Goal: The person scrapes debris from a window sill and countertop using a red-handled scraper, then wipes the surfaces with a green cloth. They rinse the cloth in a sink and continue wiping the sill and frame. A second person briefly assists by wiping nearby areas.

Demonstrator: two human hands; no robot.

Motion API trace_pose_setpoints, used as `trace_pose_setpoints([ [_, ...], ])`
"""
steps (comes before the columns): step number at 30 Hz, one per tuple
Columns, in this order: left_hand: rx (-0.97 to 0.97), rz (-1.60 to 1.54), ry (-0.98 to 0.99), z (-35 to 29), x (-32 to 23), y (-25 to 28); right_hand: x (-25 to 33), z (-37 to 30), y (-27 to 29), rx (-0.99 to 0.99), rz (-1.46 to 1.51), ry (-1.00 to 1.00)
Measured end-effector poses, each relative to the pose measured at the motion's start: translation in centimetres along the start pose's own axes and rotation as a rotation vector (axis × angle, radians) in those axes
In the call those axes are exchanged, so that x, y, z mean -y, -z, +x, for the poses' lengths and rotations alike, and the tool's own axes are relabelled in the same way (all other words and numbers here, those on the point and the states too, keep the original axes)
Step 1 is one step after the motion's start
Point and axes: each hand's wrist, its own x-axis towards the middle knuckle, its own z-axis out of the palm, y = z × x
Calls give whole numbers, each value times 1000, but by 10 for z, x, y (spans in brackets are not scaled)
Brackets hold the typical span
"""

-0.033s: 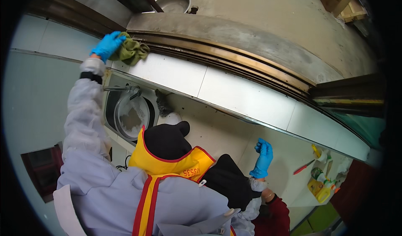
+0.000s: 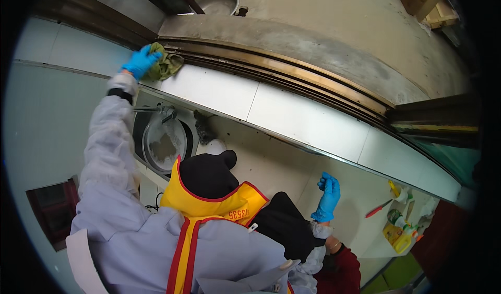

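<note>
Overhead, a wide grey concrete ledge (image 2: 334,38) fills the top of the view, with a brown metal window track (image 2: 292,77) curving along its lower edge. Below the track runs a band of white wall tiles (image 2: 308,119), and under that the pale countertop (image 2: 292,174) stretches away to the right. The person's grey-sleeved left arm rises along the left side, and a yellow vest with red trim (image 2: 209,210) and dark padding crowd the lower middle, hiding much of the counter nearest the body. Behind the raised arm sits a round metal sink basin (image 2: 164,145) holding soapy water, with a tap (image 2: 167,114) above it, partly covered by the sleeve. A metal bowl (image 2: 216,1) rests on the ledge at the very top. At the far right end of the counter stand a yellow bottle (image 2: 394,236) and a red-handled tool (image 2: 378,209), well apart from both hands. The left hand (image 2: 140,61), in a blue glove, is closed over an olive-green cloth (image 2: 166,64), pressing it against the left end of the track where tile meets ledge. The right hand (image 2: 327,197), also blue-gloved, is over the counter with fingers loosely curled and nothing in it.
</note>
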Motion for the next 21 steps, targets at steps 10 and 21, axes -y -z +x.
trace_pose_setpoints([
  [10, -379, -108, -605, -124, -129, -146, -8, -2, 1, 34, -58, -78],
  [21, 4, -302, -564, -94, -121, -15, -9, 5, 17, 4, -159, -56],
])
